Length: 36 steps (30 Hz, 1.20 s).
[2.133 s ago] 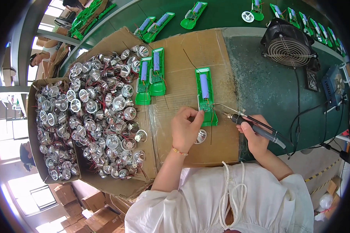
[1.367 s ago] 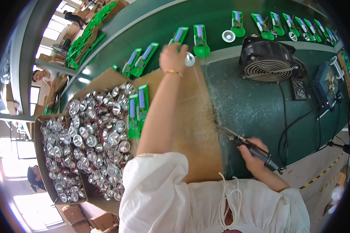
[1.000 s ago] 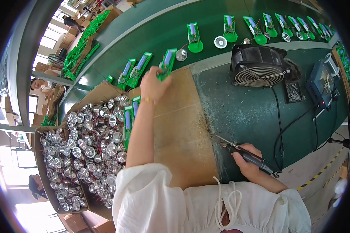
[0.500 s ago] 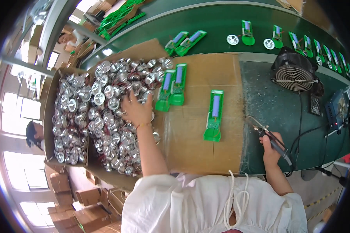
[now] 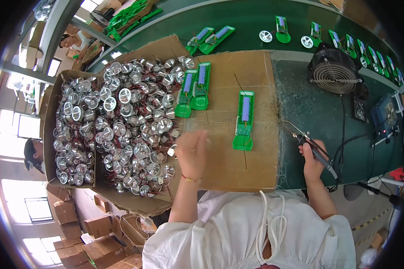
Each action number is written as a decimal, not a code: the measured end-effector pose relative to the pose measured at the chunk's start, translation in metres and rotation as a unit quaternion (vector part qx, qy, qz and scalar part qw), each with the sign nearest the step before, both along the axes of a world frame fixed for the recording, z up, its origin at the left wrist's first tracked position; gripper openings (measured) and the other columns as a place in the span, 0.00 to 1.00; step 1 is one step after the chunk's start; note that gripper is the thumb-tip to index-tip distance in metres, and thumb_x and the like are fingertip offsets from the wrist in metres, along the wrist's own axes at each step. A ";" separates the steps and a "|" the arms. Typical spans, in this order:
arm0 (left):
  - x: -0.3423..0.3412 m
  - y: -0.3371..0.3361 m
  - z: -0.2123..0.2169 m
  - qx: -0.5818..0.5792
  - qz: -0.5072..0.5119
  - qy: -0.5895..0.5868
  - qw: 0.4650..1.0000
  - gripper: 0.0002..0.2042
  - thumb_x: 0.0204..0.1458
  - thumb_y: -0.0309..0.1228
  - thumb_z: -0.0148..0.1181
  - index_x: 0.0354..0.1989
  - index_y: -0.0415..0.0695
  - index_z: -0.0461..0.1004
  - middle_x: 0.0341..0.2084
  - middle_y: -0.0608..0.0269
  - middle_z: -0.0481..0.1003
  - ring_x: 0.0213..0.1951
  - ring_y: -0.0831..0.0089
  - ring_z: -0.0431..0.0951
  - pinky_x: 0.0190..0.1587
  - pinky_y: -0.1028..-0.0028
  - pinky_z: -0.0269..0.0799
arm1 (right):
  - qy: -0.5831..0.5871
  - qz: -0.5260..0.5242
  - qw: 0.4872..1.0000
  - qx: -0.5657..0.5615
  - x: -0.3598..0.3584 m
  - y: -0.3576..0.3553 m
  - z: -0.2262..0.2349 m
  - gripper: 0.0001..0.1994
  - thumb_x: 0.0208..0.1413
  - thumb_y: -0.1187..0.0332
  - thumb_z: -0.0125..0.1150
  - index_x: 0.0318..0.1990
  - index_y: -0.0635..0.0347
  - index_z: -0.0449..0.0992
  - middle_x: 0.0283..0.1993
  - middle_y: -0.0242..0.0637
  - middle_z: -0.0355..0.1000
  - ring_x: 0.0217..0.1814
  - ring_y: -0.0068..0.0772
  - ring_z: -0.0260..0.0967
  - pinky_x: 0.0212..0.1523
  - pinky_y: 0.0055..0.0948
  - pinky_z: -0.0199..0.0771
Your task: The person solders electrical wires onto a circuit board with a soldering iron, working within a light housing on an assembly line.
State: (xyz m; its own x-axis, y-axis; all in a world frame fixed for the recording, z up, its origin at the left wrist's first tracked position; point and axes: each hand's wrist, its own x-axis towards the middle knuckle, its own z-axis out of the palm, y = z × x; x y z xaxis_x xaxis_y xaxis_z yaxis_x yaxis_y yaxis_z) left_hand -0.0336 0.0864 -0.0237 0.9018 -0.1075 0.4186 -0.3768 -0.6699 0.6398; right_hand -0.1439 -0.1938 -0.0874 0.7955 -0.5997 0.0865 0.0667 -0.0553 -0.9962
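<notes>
My left hand (image 5: 192,154) is closed, knuckles up and slightly blurred, over the cardboard beside the heap's right edge; whatever its fingers hold is hidden. The heap consists of silvery lamp reflectors (image 5: 125,96) with thin red wires. My right hand (image 5: 313,162) grips a soldering iron (image 5: 318,157) by its black handle, its metal tip pointing up and left. Between the hands lies a green plastic housing (image 5: 243,142) with a purple battery cell and a small circuit board. Two similar green housings (image 5: 200,101) lie side by side next to the heap.
A cardboard sheet (image 5: 220,170) covers the bench's middle; a cardboard box (image 5: 50,134) contains the reflectors at left. A black fan (image 5: 334,76) with a wire grille stands at right, near a blue soldering station (image 5: 384,121). More green housings (image 5: 282,33) line the far bench.
My left hand has left the reflector heap, moving right and nearer to me, and its spread fingers have closed. My right hand keeps the soldering iron nearly still. The view has shifted slightly.
</notes>
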 end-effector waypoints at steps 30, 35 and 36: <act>-0.006 -0.047 -0.036 -0.078 -0.042 0.212 0.973 0.06 0.45 0.27 0.61 0.23 0.37 0.74 0.22 0.59 0.71 0.22 0.72 0.73 0.25 0.75 0.67 | -0.008 0.129 0.992 0.002 0.022 0.059 0.016 0.07 0.49 0.73 0.62 0.32 0.66 0.71 0.23 0.32 0.72 0.23 0.15 0.65 0.24 0.17 0.65; -0.005 -0.046 -0.035 -0.082 -0.041 0.229 0.969 0.07 0.45 0.28 0.61 0.22 0.37 0.74 0.22 0.59 0.71 0.22 0.72 0.73 0.25 0.75 0.67 | -0.016 0.133 0.991 -0.029 0.011 0.049 0.019 0.07 0.52 0.73 0.57 0.35 0.68 0.69 0.28 0.40 0.72 0.28 0.22 0.69 0.29 0.21 0.71; -0.005 -0.046 -0.034 -0.076 -0.042 0.224 0.971 0.07 0.45 0.28 0.61 0.22 0.37 0.73 0.22 0.59 0.71 0.21 0.72 0.73 0.25 0.75 0.67 | -0.016 0.132 0.990 -0.037 0.010 0.046 0.021 0.07 0.52 0.73 0.57 0.35 0.68 0.68 0.28 0.40 0.72 0.27 0.22 0.69 0.30 0.21 0.71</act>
